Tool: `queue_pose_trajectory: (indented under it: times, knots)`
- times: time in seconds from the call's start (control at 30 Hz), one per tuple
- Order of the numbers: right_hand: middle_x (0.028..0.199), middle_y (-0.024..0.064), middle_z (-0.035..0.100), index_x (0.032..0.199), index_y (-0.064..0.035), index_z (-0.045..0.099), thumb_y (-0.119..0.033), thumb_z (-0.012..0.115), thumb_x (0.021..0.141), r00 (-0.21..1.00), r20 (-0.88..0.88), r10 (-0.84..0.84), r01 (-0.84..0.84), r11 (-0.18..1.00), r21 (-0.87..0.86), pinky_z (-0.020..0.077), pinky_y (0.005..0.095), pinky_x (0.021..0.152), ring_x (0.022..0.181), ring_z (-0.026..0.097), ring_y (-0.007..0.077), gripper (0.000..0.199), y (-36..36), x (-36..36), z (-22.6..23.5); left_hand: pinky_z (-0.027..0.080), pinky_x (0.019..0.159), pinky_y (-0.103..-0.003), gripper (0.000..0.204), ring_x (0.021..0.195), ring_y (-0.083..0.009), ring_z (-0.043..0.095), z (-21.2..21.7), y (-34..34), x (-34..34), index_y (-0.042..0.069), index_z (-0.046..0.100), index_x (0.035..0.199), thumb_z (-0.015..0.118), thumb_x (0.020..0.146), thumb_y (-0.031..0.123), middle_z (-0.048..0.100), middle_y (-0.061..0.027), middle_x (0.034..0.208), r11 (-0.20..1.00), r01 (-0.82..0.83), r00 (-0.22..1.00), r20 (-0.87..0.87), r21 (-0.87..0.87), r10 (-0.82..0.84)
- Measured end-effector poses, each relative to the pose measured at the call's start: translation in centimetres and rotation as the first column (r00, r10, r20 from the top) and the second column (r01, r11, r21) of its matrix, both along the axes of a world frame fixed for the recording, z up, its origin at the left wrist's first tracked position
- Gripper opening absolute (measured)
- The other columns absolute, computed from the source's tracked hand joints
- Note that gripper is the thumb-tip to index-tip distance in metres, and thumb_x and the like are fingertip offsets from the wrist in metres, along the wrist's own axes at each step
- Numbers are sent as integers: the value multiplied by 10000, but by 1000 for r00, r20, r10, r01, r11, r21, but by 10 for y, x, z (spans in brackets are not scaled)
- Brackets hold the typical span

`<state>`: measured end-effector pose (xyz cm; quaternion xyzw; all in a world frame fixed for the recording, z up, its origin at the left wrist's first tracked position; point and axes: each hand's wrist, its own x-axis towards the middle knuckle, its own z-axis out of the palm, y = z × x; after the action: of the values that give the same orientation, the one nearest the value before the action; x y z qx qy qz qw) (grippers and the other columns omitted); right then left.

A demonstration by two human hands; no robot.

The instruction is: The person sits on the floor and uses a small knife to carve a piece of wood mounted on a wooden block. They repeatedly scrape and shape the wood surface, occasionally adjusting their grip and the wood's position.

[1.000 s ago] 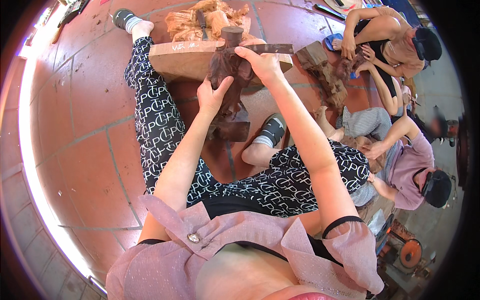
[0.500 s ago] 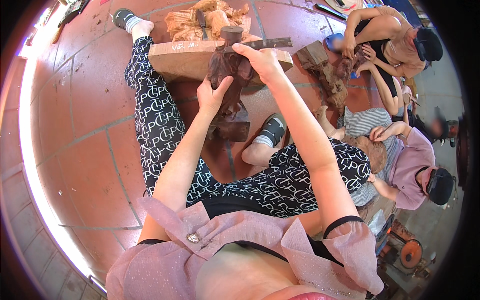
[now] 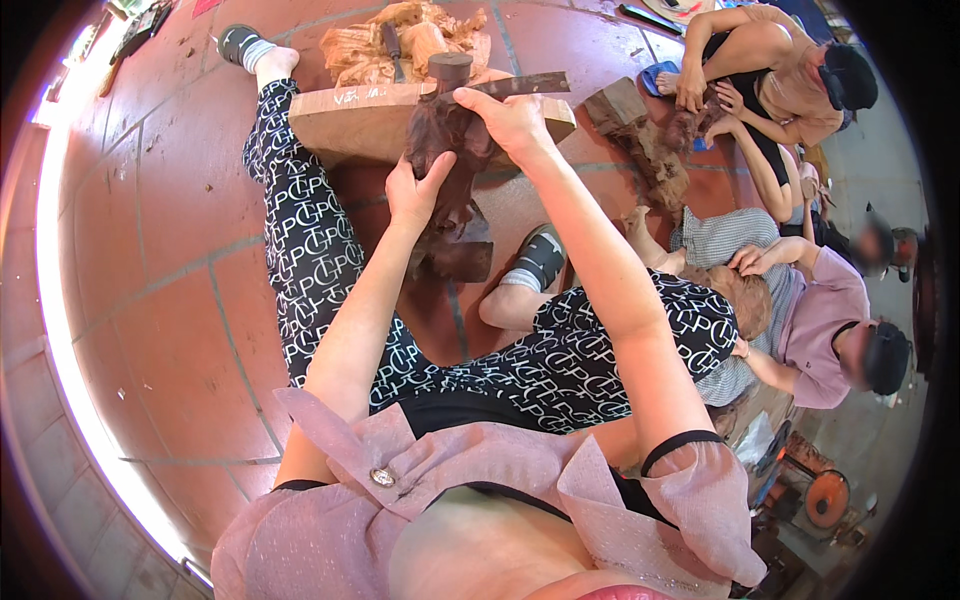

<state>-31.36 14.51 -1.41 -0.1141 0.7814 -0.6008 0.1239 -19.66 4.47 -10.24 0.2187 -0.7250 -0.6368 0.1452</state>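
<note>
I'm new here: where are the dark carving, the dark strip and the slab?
Dark carving [image 3: 462, 185]: head view, its middle section.
Dark strip [image 3: 537, 84]: head view, the free part right of the hand.
Slab [image 3: 350, 126]: head view, the left part of its side face.

I am seeing white lettering in two places from where I am standing: a short handwritten marking [image 3: 358, 97] is running along the upper left part of the pale wooden block [image 3: 350, 128], its strokes looking thin and loose, and bold capital letters [image 3: 312, 243] are repeating, packed closely together, down both legs of the black trousers [image 3: 625, 370], where the printed pattern is bending and tilting with the folds
</note>
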Motion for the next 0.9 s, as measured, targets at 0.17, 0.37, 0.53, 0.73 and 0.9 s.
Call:
queue_pose_trajectory:
  times: [0.17,0.37,0.53,0.73,0.9]
  knots:
    - [685,-1,617,774,-37,651,-168,735,750,998,45,42,-31,975,-221,450,260,567,620,531,72,157,-4,11,4,464,839,-361,696,949,-313,638,-4,-2,-1,-39,606,1060,665,724,568,666,-203,975,1000,1,999,45,-22,0]
    - [792,20,639,822,-39,645,-113,729,774,999,-30,31,-33,996,-87,490,244,621,717,582,82,121,-2,9,6,464,842,-364,711,957,-319,635,-3,-1,0,-43,603,1064,664,722,577,662,-211,983,1000,6,999,41,-16,-5]
    - [803,11,637,826,-42,642,-116,737,766,997,-51,51,-53,998,-26,485,239,627,734,580,80,135,2,13,15,460,849,-362,721,965,-316,632,-1,-2,1,-42,599,1076,660,724,584,660,-212,992,1000,18,999,35,-20,-17]
    - [771,10,636,807,-42,642,-132,739,753,997,-65,35,-41,995,-91,468,244,633,713,576,84,142,3,11,8,458,850,-362,730,965,-317,630,-5,0,0,-49,593,1084,660,727,583,661,-209,991,1000,11,1000,3,-10,-11]
    - [745,7,629,801,-46,645,-126,714,777,972,-228,-60,60,998,-7,465,241,654,712,567,89,109,1,19,19,448,871,-362,751,1012,-325,598,2,-5,2,-50,561,1138,656,735,577,615,-224,1089,997,75,997,29,-7,-75]
